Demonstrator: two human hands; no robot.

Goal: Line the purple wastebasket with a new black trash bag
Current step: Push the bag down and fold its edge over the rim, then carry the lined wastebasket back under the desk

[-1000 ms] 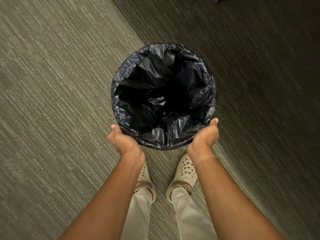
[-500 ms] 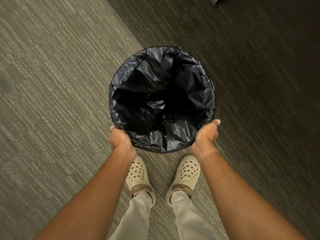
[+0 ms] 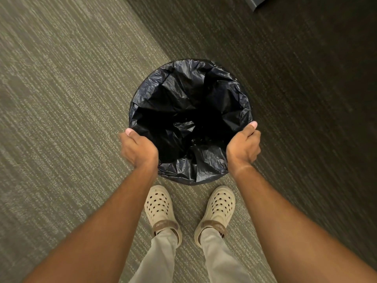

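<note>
Black plastic of the trash bag (image 3: 189, 121) already drapes over the wastebasket's rim, hiding its purple. At the bag's left edge, the left hand (image 3: 138, 149) curls closed over the folded rim; at its right edge, the right hand (image 3: 243, 147) grips likewise. Seemingly the final step: next, smooth the overhang down evenly.

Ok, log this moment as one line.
stage: bag seated | black trash bag: folded over rim all round, wastebasket hidden | left hand: gripping rim | right hand: gripping rim | floor: carpet
</note>
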